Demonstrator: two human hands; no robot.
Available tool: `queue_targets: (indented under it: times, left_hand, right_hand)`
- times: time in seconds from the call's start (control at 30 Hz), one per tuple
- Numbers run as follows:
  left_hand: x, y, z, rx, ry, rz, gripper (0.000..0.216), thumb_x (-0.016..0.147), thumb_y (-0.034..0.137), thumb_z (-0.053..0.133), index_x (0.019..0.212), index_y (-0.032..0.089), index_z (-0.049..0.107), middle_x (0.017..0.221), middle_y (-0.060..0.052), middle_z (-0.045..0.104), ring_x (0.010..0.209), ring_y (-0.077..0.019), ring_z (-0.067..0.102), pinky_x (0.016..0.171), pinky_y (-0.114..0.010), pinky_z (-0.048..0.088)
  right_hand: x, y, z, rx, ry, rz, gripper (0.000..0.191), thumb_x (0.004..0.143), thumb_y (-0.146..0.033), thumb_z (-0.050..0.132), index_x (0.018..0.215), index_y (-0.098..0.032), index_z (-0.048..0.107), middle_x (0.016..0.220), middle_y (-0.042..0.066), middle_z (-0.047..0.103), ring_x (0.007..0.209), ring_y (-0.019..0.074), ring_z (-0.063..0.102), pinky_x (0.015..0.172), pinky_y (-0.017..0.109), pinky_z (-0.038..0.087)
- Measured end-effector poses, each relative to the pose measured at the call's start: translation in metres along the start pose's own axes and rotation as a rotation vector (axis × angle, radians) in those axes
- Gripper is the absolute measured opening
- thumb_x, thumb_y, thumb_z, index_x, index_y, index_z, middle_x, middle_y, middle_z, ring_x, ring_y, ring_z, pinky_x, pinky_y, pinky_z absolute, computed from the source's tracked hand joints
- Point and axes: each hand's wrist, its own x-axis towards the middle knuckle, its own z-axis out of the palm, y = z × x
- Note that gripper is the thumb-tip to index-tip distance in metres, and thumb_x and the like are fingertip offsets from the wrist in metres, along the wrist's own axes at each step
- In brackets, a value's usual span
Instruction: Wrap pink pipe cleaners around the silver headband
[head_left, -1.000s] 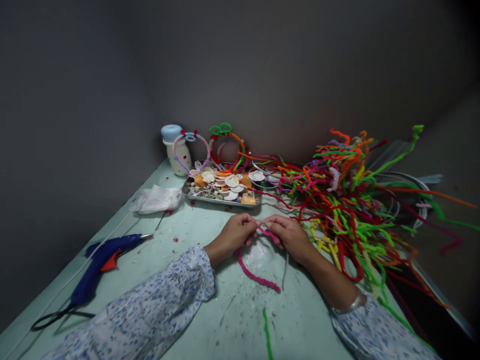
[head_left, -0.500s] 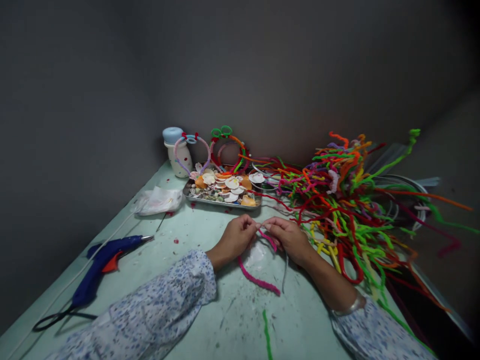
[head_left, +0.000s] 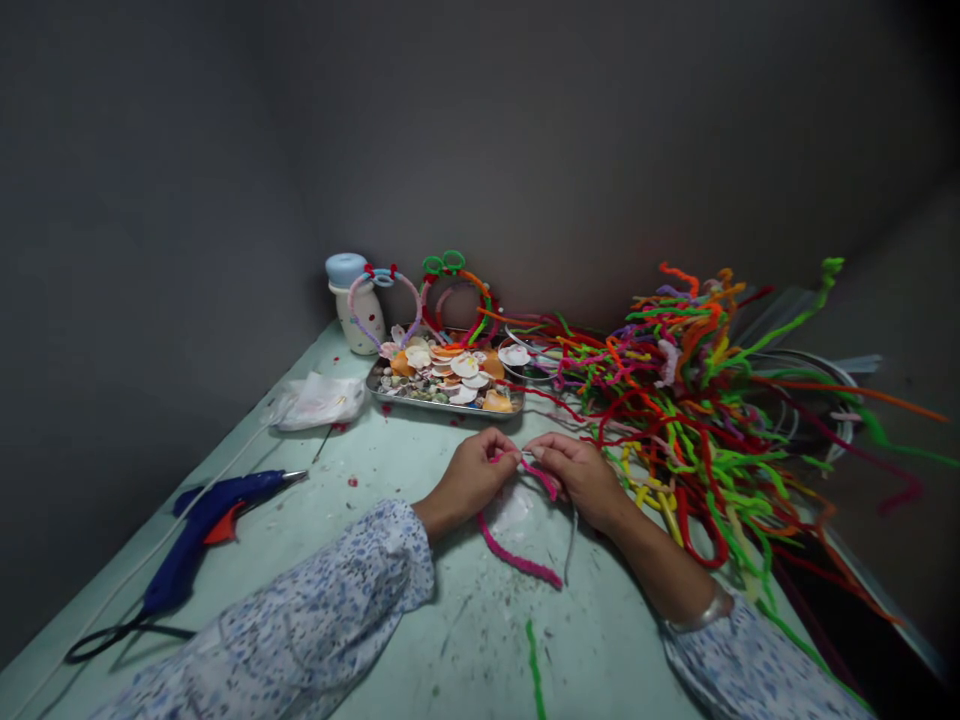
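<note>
Both hands meet fingertip to fingertip above the middle of the table. My left hand (head_left: 481,468) is closed, pinching a bright pink pipe cleaner (head_left: 517,565) whose long end hangs down and curves right. A shorter pink end slants between the two hands. My right hand (head_left: 581,478) is closed too, its thumb and finger pinching a thin pale band close to the pink pipe cleaner. What looks like the other end of this grey band (head_left: 572,545) hangs below the right palm. The exact join at the fingertips is hidden.
A metal tray (head_left: 442,402) of shells lies ahead, with pipe-cleaner headbands (head_left: 384,275) and a white jar (head_left: 360,315) behind. On the left are a blue glue gun (head_left: 217,510) and a plastic bag (head_left: 319,402). A tangled pipe-cleaner pile (head_left: 667,400) fills the right.
Hardly anything differs. The left fingertips have shifted very slightly, and the short pink end between the hands has moved a little right.
</note>
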Motion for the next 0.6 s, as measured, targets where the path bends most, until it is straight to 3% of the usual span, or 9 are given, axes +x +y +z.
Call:
queue_targets:
  times: [0.6]
  left_hand:
    - [-0.0039,0.0002,0.0006,0.260,0.106,0.200,0.013,0.078,0.029,0.053,0.078,0.016,0.058,0.067,0.002,0.054,0.062,-0.0113,0.046,0.058,-0.021,0.034]
  right_hand:
    - [-0.0003,-0.0002,0.0007,0.053,-0.023,-0.015,0.025,0.080,-0.042,0.056,0.082,-0.017,0.062,0.043,-0.008,0.042,0.035,0.0072,0.034,0.037,0.020,0.024]
